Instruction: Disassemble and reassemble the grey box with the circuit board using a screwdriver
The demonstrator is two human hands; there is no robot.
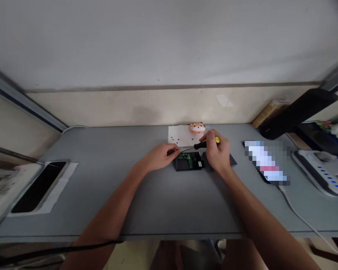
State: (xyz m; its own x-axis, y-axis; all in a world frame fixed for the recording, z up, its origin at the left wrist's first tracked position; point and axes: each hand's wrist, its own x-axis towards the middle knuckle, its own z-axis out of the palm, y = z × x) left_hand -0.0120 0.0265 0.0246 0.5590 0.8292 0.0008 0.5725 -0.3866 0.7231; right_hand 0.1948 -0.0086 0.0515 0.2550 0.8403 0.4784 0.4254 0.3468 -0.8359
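Note:
An opened black device with a green circuit board lies on the grey table. My right hand is closed round a screwdriver with a black and yellow handle. Its thin shaft points left over the device's far edge, and the tip ends at my left fingertips. My left hand is pinched at the device's far left corner; whatever sits between thumb and finger is too small to make out. Partly under my right hand is a dark flat piece.
Behind the device, white paper carries several tiny dark screws and an orange animal-faced case. A lit phone with a cable and a power strip are on the right. Another phone lies left. A black cylinder leans at back right.

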